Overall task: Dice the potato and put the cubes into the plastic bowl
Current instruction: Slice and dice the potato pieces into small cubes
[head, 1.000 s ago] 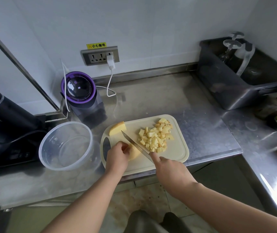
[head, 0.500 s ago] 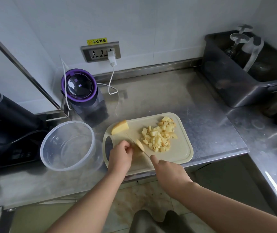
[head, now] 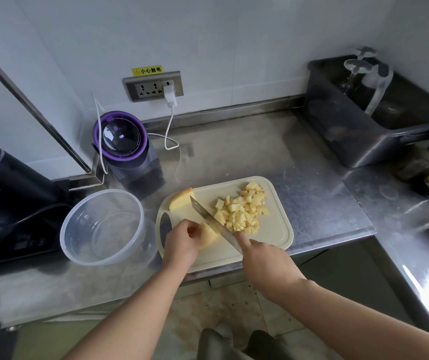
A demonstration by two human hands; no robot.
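Over the board (head: 273, 236), left grip (head: 182, 241) curled round potato piece (head: 210, 235) — right grip (head: 268, 261) clenched on knife (head: 208, 216)

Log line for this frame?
dicing | left grip holds potato piece | right grip holds knife | cubes on cutting board | plastic bowl empty

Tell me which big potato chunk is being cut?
The chunk at the board's near edge: the left hand holds it, with the knife against it. The other chunk lies untouched at the far corner.
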